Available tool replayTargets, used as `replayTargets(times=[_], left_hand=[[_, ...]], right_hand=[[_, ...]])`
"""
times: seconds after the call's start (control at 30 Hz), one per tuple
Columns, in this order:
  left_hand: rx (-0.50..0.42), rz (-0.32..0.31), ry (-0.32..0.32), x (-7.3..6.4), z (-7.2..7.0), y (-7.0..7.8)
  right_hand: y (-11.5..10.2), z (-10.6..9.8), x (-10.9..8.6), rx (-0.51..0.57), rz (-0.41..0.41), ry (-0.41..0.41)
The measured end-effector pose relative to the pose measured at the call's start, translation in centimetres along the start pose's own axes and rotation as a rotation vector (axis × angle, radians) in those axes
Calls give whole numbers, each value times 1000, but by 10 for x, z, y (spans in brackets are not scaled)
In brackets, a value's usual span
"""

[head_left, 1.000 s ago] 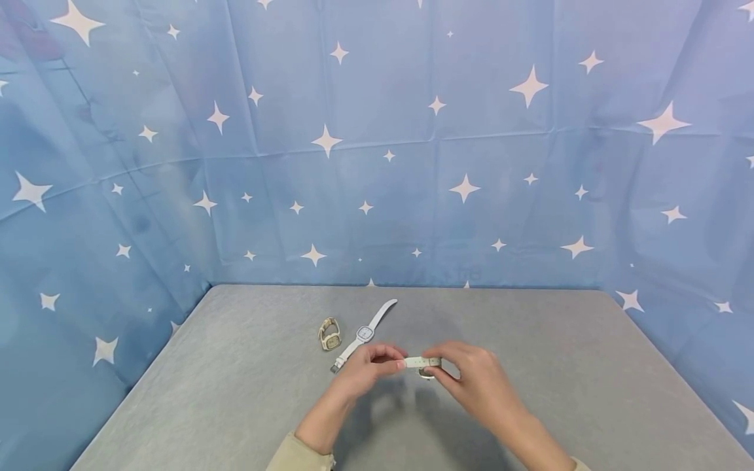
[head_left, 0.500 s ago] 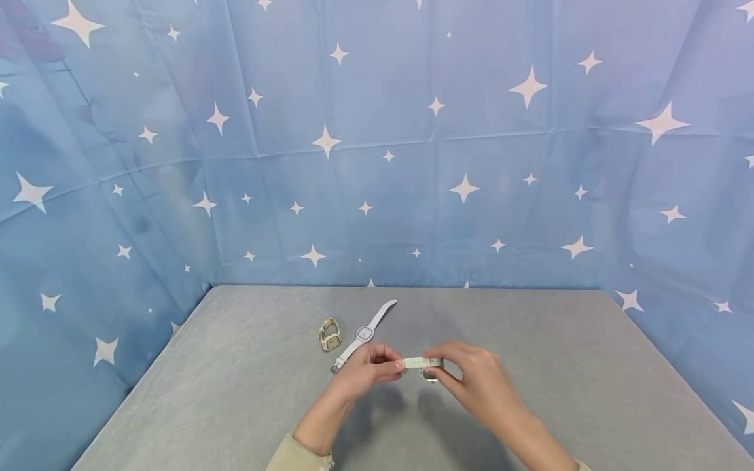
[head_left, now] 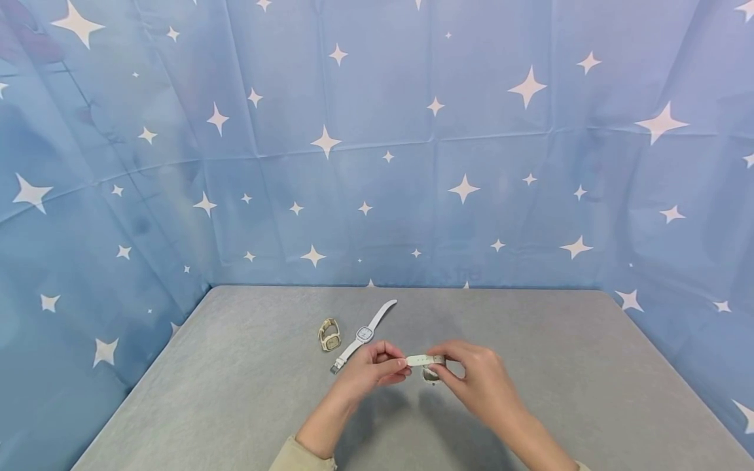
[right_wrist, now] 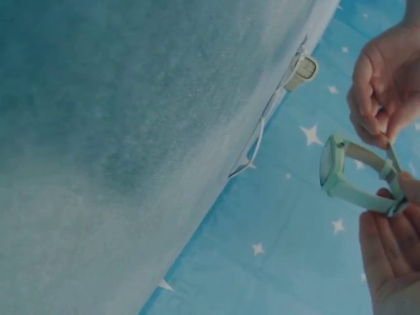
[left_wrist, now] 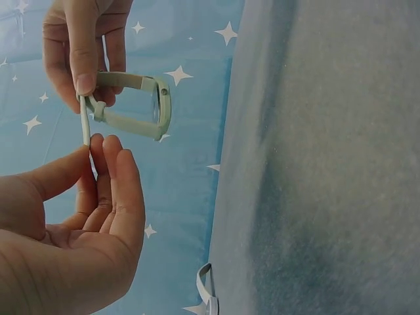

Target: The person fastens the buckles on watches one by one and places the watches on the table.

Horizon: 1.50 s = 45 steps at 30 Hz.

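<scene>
A pale green wristwatch (left_wrist: 131,123) is held above the table between both hands, its strap closed into a loop. With thumb and fingertips, my left hand (head_left: 368,371) pinches the free tip of the strap. My right hand (head_left: 474,373) grips the strap near the buckle, which its thumb and fingers partly hide. In the right wrist view the watch case (right_wrist: 333,163) hangs out to the side of the loop, away from the fingers. Past my left hand, a white watch (head_left: 365,334) lies stretched out on the table.
A cream-gold watch (head_left: 330,335), fastened in a loop, rests left of the white one. The grey table (head_left: 589,379) meets a blue curtain (head_left: 406,183) with white stars at its back and sides.
The pale green watch has turned slightly, so more of its case shows below the right hand. Both hands keep their grip and have shifted only a little. The two watches on the table stay put.
</scene>
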<state>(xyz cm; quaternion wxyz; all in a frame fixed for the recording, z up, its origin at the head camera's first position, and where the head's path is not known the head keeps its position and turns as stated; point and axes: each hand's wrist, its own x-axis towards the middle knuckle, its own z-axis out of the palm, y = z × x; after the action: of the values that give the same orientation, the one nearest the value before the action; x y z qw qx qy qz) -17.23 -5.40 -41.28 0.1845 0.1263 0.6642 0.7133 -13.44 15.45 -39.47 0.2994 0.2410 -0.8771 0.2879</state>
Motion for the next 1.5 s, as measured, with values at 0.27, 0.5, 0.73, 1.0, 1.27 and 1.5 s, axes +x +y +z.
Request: replayTargets(times=[0.27,0.5,0.73,1.0,1.27,1.5], left_hand=[[-39,-3,3,0,1,0],[-52,2,12,-1,4,2],[-47,7,18,-2,5,2],[-51,12,3,-1,6,1],[-50,15,-1,1,6,-1],[-3,39,-6,0,6,-3]], right_hand=[[3,1,-1,17,0,-11],[2,1,-2,46,13,-56],[2,1,-2,59,19,-83],[2,2,-3,90,2,-54],[1,2,-3,81,8,-21],[0,2,-3,80,42,-17]])
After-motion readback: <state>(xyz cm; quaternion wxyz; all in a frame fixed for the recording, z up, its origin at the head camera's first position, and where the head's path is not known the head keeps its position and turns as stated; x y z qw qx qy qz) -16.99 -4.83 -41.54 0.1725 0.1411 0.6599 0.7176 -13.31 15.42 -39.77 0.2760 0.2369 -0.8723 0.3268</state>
